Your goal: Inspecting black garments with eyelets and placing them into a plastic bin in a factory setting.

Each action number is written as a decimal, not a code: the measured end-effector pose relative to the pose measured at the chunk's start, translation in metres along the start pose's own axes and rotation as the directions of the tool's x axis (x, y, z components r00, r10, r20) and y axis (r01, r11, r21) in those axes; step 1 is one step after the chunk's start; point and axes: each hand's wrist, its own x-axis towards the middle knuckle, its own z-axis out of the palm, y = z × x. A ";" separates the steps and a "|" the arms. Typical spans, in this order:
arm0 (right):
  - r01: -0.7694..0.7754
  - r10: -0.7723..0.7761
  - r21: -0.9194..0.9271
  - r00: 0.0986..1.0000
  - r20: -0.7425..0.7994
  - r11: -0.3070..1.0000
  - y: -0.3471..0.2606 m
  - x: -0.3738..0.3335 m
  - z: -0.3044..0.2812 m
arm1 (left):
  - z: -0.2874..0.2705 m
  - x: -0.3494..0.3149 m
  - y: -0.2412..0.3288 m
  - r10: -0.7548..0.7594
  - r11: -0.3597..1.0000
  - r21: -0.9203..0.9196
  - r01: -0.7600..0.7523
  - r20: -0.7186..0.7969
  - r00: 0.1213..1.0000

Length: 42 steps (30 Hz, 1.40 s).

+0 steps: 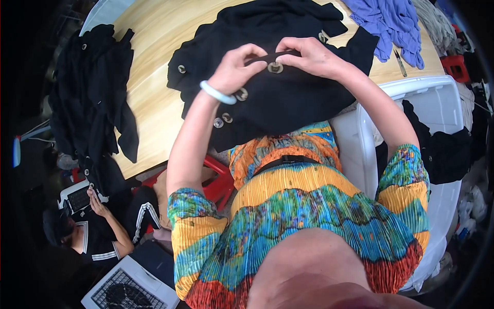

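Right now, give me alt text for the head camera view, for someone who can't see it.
A person's left hand and right hand pinch a black garment beside a large round button, over a wood-grained table. A second black garment lies at left, purple cloth at upper right, and a white bin on the right.

Lit brightly across the pale bench [154,67], with soft shadows and pale highlights along the white bin [366,136]. Darkened to near-black in the black garment [309,98] and toward the corners. Bowed by fisheye distortion at the rim, sharper at centre.
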 end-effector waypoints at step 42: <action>-0.024 -0.101 -0.392 0.950 -0.297 0.920 0.045 -0.022 0.025 | 0.036 0.072 -0.035 -0.260 0.962 0.017 0.271 -0.229 0.938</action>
